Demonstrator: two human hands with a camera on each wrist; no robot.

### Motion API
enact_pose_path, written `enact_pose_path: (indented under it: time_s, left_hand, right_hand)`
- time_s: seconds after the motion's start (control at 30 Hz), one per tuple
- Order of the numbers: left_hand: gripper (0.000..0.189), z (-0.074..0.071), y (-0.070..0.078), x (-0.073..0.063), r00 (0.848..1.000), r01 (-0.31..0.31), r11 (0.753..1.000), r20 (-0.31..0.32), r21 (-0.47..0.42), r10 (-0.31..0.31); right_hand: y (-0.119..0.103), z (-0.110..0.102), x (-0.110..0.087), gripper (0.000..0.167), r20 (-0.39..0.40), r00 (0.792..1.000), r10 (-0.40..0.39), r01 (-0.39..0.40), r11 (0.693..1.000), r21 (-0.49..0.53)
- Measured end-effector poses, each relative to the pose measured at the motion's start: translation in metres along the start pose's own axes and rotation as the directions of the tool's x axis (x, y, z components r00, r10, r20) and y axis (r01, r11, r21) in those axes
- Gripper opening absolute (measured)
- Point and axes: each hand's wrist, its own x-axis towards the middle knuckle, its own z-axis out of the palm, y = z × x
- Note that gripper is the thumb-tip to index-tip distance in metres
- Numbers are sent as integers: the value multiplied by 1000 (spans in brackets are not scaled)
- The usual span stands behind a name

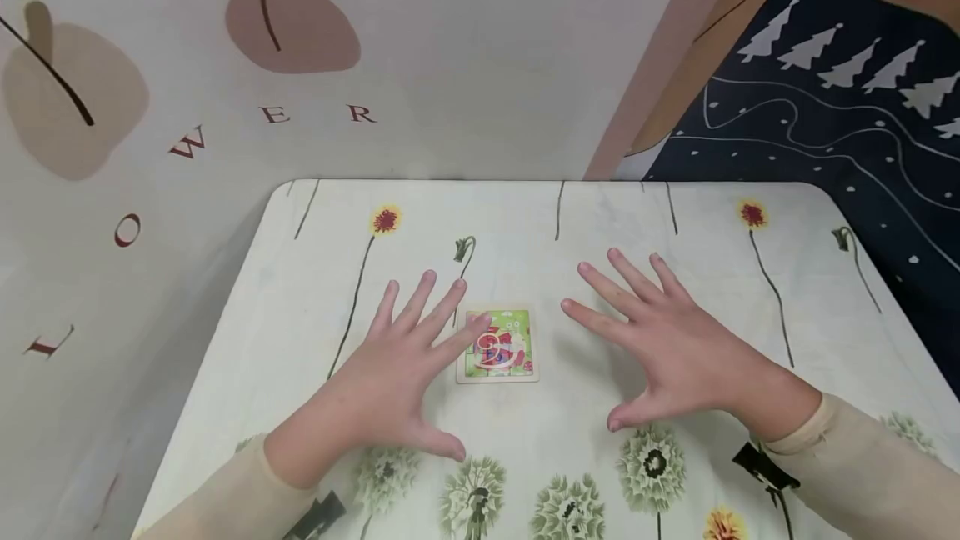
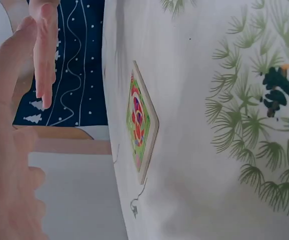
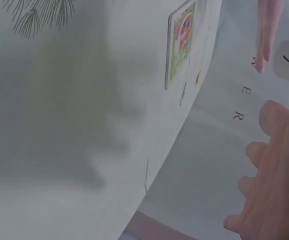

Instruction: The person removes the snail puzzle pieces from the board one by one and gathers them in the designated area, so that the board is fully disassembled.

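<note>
A small square wooden picture puzzle [image 1: 501,348] with a green and red design lies flat on the flower-patterned tabletop, between the two hands. My left hand [image 1: 397,365] is spread above the table on its left, and the index fingertip overlaps the puzzle's upper left part in the head view. To the right, my right hand [image 1: 667,348] hovers with its fingers spread, apart from the puzzle. Nothing is held in either hand. From the left wrist view the puzzle [image 2: 140,120] shows its pale wooden edge; the right wrist view has the puzzle [image 3: 181,45] near the top.
The table cover [image 1: 570,440] carries printed dandelions and flowers. A pale wall [image 1: 480,90] with printed letters and shapes rises behind and to the left. At the right hangs a dark blue surface [image 1: 817,123] with white trees and lines, beside a pink and tan strip.
</note>
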Motion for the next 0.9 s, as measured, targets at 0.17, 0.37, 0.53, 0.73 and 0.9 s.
enact_pose_path:
  time_s: [0.17, 0.37, 0.53, 0.73, 0.9]
  left_hand:
    - [136, 4, -2, -1, 997, 15, 998, -69, -56, -19]
    - [127, 21, -7, -2, 982, 98, 977, -138, -189, -125]
    - [118, 50, -12, 2, 964, 182, 939, -134, -294, -229]
    - [113, 74, -11, 6, 940, 265, 892, -108, -365, -323]
    - [106, 82, -15, 6, 923, 301, 887, -127, -351, -364]
  right_hand:
    - [-3, 10, 5, 124, -41, 998, 42, -41, 999, 29]
    - [-9, 32, 12, 121, -68, 984, 163, -156, 983, 94]
    - [-17, 50, 23, 104, -121, 967, 225, -197, 958, 208]
    - [-27, 74, 42, 84, -222, 938, 267, -191, 930, 313]
    - [-33, 84, 60, 77, -209, 928, 308, -207, 894, 398]
